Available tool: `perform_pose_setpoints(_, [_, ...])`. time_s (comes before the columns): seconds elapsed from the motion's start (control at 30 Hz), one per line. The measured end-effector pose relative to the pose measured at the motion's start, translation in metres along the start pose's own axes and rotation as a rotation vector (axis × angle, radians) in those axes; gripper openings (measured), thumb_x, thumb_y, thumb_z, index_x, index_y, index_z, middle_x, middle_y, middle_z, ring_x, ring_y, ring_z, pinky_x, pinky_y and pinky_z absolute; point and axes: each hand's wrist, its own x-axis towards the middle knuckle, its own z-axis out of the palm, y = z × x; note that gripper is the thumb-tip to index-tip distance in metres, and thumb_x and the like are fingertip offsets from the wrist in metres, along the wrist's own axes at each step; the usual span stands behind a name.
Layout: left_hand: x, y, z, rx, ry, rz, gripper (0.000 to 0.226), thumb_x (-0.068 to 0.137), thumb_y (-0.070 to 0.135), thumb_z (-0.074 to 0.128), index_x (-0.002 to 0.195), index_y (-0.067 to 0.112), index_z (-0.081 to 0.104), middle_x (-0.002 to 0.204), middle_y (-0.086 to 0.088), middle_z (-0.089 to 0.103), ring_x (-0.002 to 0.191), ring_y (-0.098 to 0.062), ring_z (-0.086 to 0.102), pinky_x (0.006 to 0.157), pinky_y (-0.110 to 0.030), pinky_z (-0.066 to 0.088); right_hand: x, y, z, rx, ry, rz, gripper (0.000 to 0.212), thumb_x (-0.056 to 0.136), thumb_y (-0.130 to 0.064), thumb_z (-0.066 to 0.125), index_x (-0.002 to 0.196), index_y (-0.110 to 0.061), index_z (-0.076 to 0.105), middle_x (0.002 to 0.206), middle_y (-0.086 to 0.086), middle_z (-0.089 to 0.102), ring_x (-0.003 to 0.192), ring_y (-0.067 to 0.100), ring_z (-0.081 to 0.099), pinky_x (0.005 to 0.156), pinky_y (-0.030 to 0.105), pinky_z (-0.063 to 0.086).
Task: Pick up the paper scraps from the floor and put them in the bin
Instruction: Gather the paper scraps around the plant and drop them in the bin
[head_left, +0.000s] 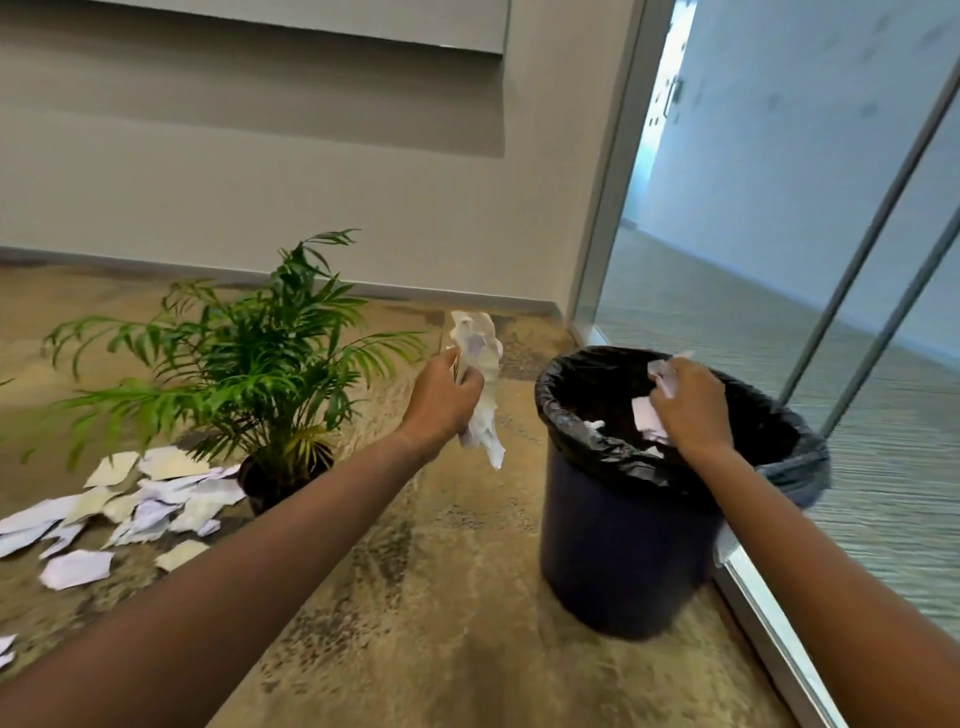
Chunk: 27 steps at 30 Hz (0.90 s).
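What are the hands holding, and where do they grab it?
The left hand holds a crumpled paper bunch, grip round its middle. The right hand holds smaller scraps over the bin, grip hidden.

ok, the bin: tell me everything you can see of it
The bin is a round, dark blue tub, plastic by the look, wider at the top, standing upright on the mottled floor beside the glass wall. A black bag lines it, folded loosely over the rim. It has no lid. A few white paper scraps lie inside. The right hand holds more scraps over the opening; whether it touches the rim I cannot tell.
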Motion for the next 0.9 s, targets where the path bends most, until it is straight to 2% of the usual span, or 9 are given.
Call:
perform_pose_setpoints(0.1, [0.005, 0.020, 0.014, 0.075, 0.009, 0.109, 0.007, 0.097, 0.008, 0.040, 0.099, 0.012, 0.045, 0.080, -0.016, 0.053, 0.038, -0.015, 0.049, 0.033, -0.021, 0.038, -0.005, 0.023, -0.003, -0.167, -0.169, 0.077, 0.032, 0.085, -0.011, 0.057, 0.116, -0.011, 0.059, 0.126, 0.017, 0.055, 0.119, 0.038, 0.045, 0.097, 0.046, 0.039])
perform_pose_setpoints(0.17, [0.006, 0.034, 0.025, 0.168, 0.022, 0.193, 0.007, 0.096, 0.008, 0.041, 0.091, 0.010, 0.046, 0.075, -0.014, 0.051, 0.049, -0.026, 0.051, 0.044, -0.029, 0.042, -0.010, 0.029, -0.005, -0.305, -0.310, 0.143, 0.038, 0.086, -0.027, 0.059, 0.123, -0.024, 0.054, 0.132, 0.009, 0.049, 0.128, 0.037, 0.034, 0.104, 0.064, 0.024])
perform_pose_setpoints(0.27, [0.010, 0.054, 0.048, 0.190, -0.020, 0.291, 0.013, 0.096, 0.006, 0.043, 0.083, 0.010, 0.045, 0.067, -0.003, 0.045, 0.057, -0.027, 0.048, 0.055, -0.036, 0.041, -0.010, 0.028, -0.003, -0.297, -0.276, 0.114, 0.038, 0.086, -0.034, 0.058, 0.123, -0.028, 0.054, 0.131, 0.006, 0.049, 0.131, 0.034, 0.031, 0.105, 0.071, 0.010])
perform_pose_setpoints(0.33, [0.014, 0.064, 0.066, 0.232, -0.032, 0.367, 0.015, 0.097, 0.009, 0.044, 0.082, 0.012, 0.047, 0.066, 0.004, 0.043, 0.055, -0.012, 0.041, 0.056, -0.030, 0.033, -0.011, 0.026, -0.001, -0.230, -0.153, 0.084, 0.033, 0.087, -0.030, 0.055, 0.120, -0.024, 0.057, 0.129, 0.006, 0.051, 0.129, 0.031, 0.035, 0.107, 0.068, 0.014])
perform_pose_setpoints(0.37, [0.017, 0.068, 0.075, 0.269, -0.040, 0.403, 0.012, 0.097, 0.010, 0.045, 0.087, 0.009, 0.052, 0.070, 0.002, 0.048, 0.058, -0.013, 0.042, 0.059, -0.029, 0.032, -0.011, 0.026, -0.001, -0.177, -0.090, 0.090, 0.031, 0.088, -0.027, 0.053, 0.118, -0.022, 0.058, 0.129, 0.006, 0.052, 0.128, 0.031, 0.037, 0.107, 0.065, 0.018])
perform_pose_setpoints(0.47, [0.023, 0.071, 0.105, 0.403, -0.127, 0.476, 0.024, 0.095, 0.008, 0.048, 0.117, 0.004, 0.056, 0.104, -0.015, 0.060, 0.081, -0.023, 0.054, 0.067, -0.031, 0.043, -0.010, 0.029, -0.003, 0.065, 0.113, 0.137, 0.027, 0.090, -0.014, 0.049, 0.115, -0.015, 0.060, 0.123, 0.013, 0.056, 0.120, 0.032, 0.044, 0.104, 0.053, 0.036])
perform_pose_setpoints(0.57, [0.027, 0.061, 0.134, 0.567, -0.250, 0.490, 0.033, 0.093, 0.008, 0.049, 0.126, 0.008, 0.051, 0.121, -0.014, 0.056, 0.102, -0.031, 0.057, 0.079, -0.041, 0.050, -0.007, 0.033, -0.007, 0.292, 0.287, 0.179, 0.027, 0.090, -0.003, 0.043, 0.111, -0.007, 0.060, 0.118, 0.016, 0.057, 0.114, 0.032, 0.047, 0.089, 0.034, 0.039])
perform_pose_setpoints(0.73, [0.031, 0.029, 0.162, 0.857, -0.434, 0.316, 0.051, 0.095, 0.012, 0.047, 0.143, 0.013, 0.030, 0.141, -0.013, 0.038, 0.122, -0.035, 0.046, 0.088, -0.046, 0.045, -0.004, 0.032, -0.009, 0.400, 0.400, 0.180, 0.028, 0.088, 0.005, 0.039, 0.106, -0.003, 0.060, 0.112, 0.015, 0.060, 0.109, 0.031, 0.050, 0.083, 0.027, 0.036])
perform_pose_setpoints(0.9, [0.034, 0.017, 0.166, 0.979, -0.619, 0.132, 0.091, 0.082, 0.047, 0.064, 0.151, 0.020, 0.010, 0.152, -0.011, 0.022, 0.139, -0.035, 0.027, 0.110, -0.059, 0.027, -0.005, 0.033, -0.005, 0.367, 0.397, 0.136, 0.027, 0.088, 0.006, 0.040, 0.103, -0.004, 0.060, 0.108, 0.014, 0.061, 0.107, 0.029, 0.051, 0.076, 0.019, 0.030])
